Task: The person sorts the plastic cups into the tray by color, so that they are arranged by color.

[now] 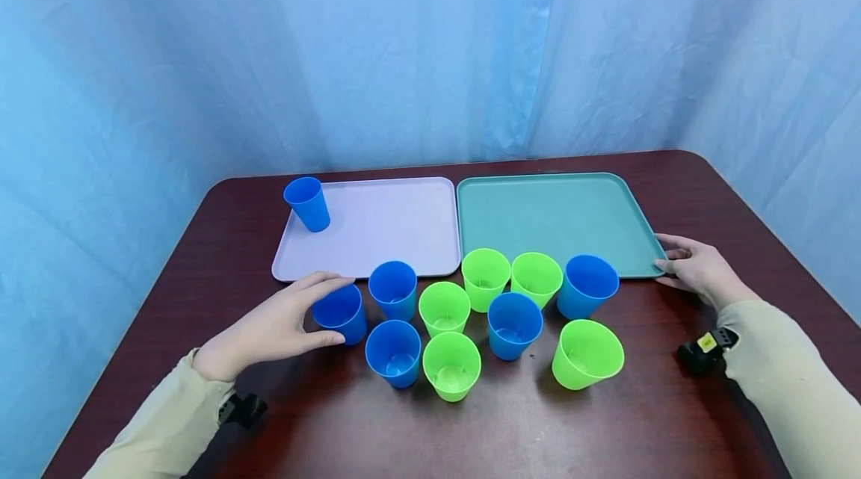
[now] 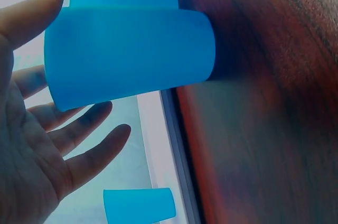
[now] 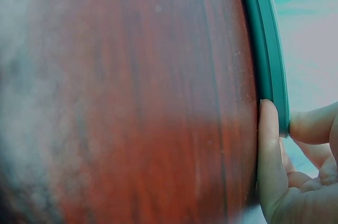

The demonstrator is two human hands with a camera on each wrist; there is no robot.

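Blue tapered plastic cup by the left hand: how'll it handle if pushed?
The blue tapered plastic cup is probably light (thin rim) and likely stiff (visible rim curves evenly). Might tip if pushed high: base narrower than mouth.

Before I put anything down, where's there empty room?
The teal tray is bare; so is the purple tray right of its blue cup. The table is free in front of the clustered cups, nearest the camera. It's crowded among those blue and green cups, beside the trays.

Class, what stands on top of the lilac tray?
One blue cup stands on the lilac tray near its far left corner. That corner and the surface under the cup are hidden.
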